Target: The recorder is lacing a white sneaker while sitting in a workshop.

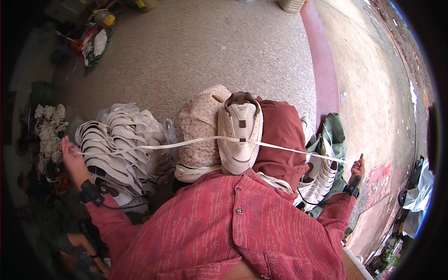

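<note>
A cream shoe upper [239, 151] with brown trim stands between my knees, toe toward me. A flat white shoelace [161, 146] passes through its lowest eyelets and stretches out to both sides. Far to the left, my left hand [73, 155] is closed on one end of the lace, its fingertips pointing up. At the far right, my right hand [358, 166] grips the other end, with one finger raised. The left stretch sags a little, while the right one runs nearly straight. More laces [198, 173] lie in a bundle on my lap at the left.
Stacked white shoe uppers [121, 140] are piled by my left leg. Further uppers [322, 175] rest on green cloth [332, 130] at my right. A bunch of white pieces [49, 133] lies farther left. Another person's arm [84, 247] shows at lower left.
</note>
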